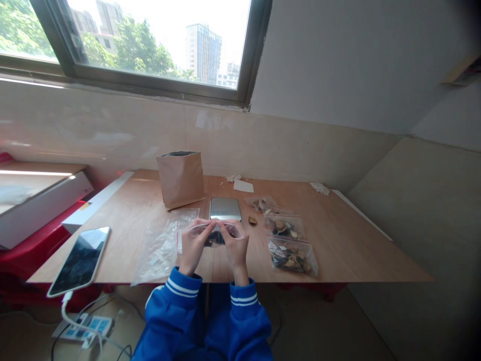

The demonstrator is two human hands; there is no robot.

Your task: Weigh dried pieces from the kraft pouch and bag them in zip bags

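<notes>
My left hand (193,245) and my right hand (236,246) hold up a small clear zip bag (215,231) between them, just above the wooden table (338,235). Both pinch its top edge, fingers closed on it. Dark pieces show inside the bag, partly hidden by my fingers. Right behind it lies a small silver scale (224,208). Both sleeves are blue with white stripes.
Three filled clear bags (292,254) lie to the right, with a loose brown piece (252,220) near the scale. Empty clear bags (162,244) lie to the left. A brown paper bag (181,178) stands behind. A phone (79,260) on a cable rests at the left edge.
</notes>
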